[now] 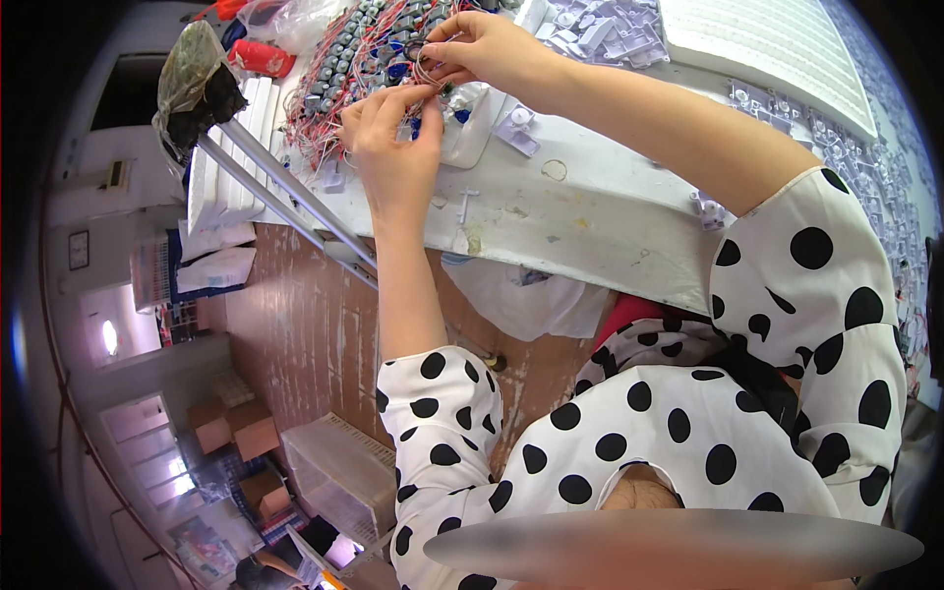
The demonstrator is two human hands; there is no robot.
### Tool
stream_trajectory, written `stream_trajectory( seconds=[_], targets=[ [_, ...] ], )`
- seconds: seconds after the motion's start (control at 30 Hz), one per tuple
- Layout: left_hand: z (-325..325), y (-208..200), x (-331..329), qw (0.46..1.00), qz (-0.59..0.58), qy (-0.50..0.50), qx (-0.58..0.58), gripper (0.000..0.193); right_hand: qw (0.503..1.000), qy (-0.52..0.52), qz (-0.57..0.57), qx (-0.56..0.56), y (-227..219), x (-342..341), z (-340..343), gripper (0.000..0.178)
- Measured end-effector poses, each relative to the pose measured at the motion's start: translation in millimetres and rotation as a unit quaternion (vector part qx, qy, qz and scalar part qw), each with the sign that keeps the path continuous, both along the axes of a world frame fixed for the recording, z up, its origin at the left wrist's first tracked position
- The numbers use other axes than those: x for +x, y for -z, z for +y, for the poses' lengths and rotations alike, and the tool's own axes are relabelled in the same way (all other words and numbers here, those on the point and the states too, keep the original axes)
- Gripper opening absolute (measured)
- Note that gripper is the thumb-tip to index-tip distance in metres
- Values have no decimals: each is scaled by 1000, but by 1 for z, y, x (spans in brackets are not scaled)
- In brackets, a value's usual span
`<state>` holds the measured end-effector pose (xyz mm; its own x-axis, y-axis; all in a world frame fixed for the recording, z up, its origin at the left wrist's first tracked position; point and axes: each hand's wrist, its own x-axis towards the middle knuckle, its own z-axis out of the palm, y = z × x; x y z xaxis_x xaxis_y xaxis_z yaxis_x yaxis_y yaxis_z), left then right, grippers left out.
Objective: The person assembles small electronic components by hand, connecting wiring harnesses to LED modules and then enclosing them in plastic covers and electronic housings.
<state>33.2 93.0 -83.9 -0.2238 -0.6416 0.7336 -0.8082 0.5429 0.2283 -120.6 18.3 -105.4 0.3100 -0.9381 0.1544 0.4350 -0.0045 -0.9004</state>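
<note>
At the far side of the worktable, both hands are at a heap of small grey motors (339, 74) with red and white wires. My right hand (487, 51) pinches thin wires (425, 67) between thumb and fingers. Just below and left of it, my left hand (393, 133) has its fingers bent and drawn together. Whatever lies at its fingertips is too small to make out. Under and beside the hands are a few blue pieces (462, 116) and a white tray-like piece (472, 138). A small white plastic housing (517, 131) lies to their right.
More white plastic housings (610, 34) are piled at the back, near a ribbed white foam tray (767, 49). Others spread along the right (836, 147). A bag-wrapped lamp head (197, 88) on metal arms reaches over the left edge. A red item (264, 59) lies behind it.
</note>
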Motion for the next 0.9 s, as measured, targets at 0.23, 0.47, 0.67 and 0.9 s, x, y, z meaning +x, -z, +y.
stream_trajectory(
  seconds=[0.23, 0.47, 0.67, 0.9],
  targets=[
    [-2, -3, -5, 984, 143, -3, 106, 15, 984, 27, 85, -153, -13, -8, 17, 17],
    [-21, -6, 0, 902, 348, 96, 235, 19, 977, 49, 84, -187, -5, -9, -3, 20],
    [-28, -10, 13, 865, 436, 128, 213, 16, 998, 57, -8, -28, -11, -4, 6, 31],
    [-16, -18, 17, 823, 502, 108, 240, 16, 960, 76, 212, -167, -15, -10, 32, 26]
  ],
)
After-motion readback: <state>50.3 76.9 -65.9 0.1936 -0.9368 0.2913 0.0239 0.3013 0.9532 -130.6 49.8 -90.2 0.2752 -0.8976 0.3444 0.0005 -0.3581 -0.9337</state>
